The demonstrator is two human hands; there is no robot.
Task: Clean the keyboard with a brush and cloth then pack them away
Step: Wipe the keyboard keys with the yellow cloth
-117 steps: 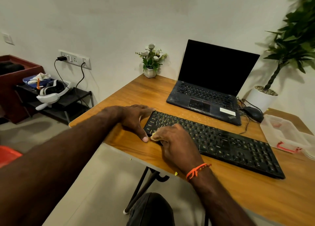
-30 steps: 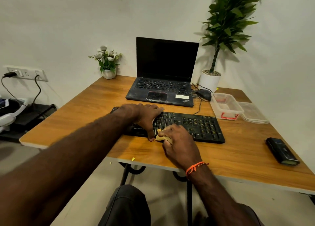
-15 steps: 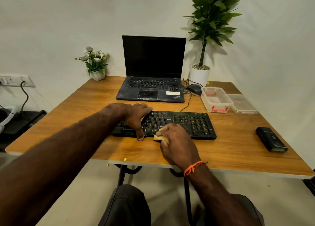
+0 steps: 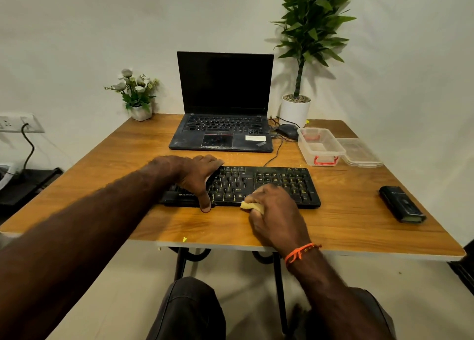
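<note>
**K:** On the surface [image 4: 346,226], front centre: keyboard [image 4: 269,183] lies square to the near edge. Right hand [image 4: 275,212] has its fingers curled tight round the yellow cloth [image 4: 252,206], pressing it on the keyboard's front edge, right of the space bar.

**R:** Left hand?

**K:** Left hand [image 4: 195,172] lies over the keyboard's left half, fingers spread on the keys, thumb hooked down over the front edge. Bracing it, gripping nothing.

**R:** What's changed?

**K:** About four seconds back the cloth was at the keyboard's left end. A second ago it was nearer mid-keyboard. Now it's right of centre. The left hand has followed it along the keys. The head has also turned, so the view is now square-on.

**R:** So the wipe runs left to right.

**K:** My read, yes. Front edge mostly covered; the numpad end is untouched as far as I can tell. Cloth pass is probably past halfway.

**R:** Brush?

**K:** Can't identify one. Black object [image 4: 401,205] sits well right of the keyboard, but I can't say what it is.

**R:** Packing?

**K:** Clear container [image 4: 320,145] is open, behind the keyboard's right end, with its lid [image 4: 360,152] just beside it. Looks empty, so nothing's packed yet.

**R:** Risks?

**K:** Yellow crumbs lie on the surface, near laptop [image 4: 221,131] and the front edge. They may be cloth shedding. Worth a sweep.
</note>
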